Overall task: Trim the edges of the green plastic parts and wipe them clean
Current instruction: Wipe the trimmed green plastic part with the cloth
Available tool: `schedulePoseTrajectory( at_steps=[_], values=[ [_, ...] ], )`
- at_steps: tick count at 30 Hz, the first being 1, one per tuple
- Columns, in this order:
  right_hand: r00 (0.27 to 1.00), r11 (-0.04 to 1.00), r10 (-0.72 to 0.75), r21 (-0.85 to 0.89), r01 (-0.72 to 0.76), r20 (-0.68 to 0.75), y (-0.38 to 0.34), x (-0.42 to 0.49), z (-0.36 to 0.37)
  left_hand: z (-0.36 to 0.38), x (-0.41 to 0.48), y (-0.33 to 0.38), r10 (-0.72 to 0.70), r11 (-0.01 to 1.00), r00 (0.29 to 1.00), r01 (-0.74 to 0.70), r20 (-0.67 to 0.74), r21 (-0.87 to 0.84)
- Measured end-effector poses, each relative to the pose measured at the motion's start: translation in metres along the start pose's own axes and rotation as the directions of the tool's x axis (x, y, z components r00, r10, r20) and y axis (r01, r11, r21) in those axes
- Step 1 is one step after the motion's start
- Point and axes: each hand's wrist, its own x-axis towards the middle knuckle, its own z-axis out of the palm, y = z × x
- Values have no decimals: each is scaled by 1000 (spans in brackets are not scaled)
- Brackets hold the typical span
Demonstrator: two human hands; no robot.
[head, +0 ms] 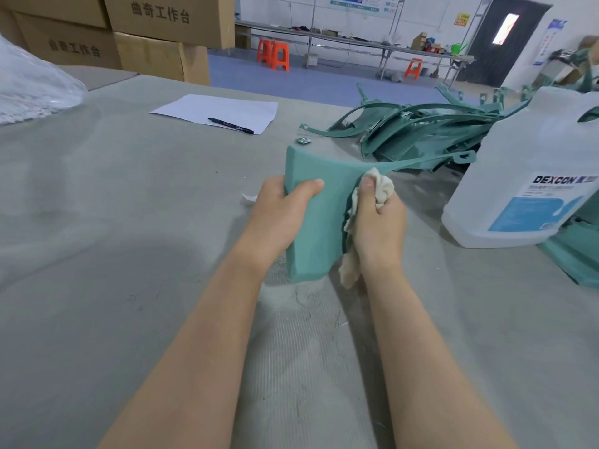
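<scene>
Left hand (282,205) was clamped on the left edge of the curved teal-green plastic panel (321,218), thumb laid across its face, fingers hidden behind. Right hand (379,222) was balled round a crumpled cream cloth rag (384,187), thumb on top, pressing the rag against the panel's right edge, with a tail of cloth hanging below the wrist. The panel stood on end over the middle of the grey felt-covered worktop (97,205), its lower end down among pale dust and shavings, and a thin green strap ran off its top corner to the right. Beyond that, toward the far right corner, lay a tangled heap of matching green plastic parts (421,131). A big translucent plastic jug with a blue-and-white label (525,176) stood by the right edge. A small metal clip (303,141) sat just beyond the panel. Near the far edge lay a white sheet of paper (217,113) with a black pen (230,125) on it. Brown cardboard boxes (162,27) were stacked past the far left corner.
</scene>
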Motion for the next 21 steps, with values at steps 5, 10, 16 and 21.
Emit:
schedulePoseTrajectory(
  at_steps=[5,10,16,21],
  values=[
    [995,969,52,236,-72,88,2,1,0,0,3,-3,2,1000,1000,-2,-25,-18],
    [995,990,-56,136,44,87,3,0,4,-2,4,-2,-9,999,998,6,-65,-41],
    [999,999,37,-4,-37,11,6,7,-4,5,-1,-1,43,993,999,-45,18,109],
    [987,971,158,184,-153,-12,4,6,-6,9,-4,0,95,973,995,-98,26,209]
  ],
)
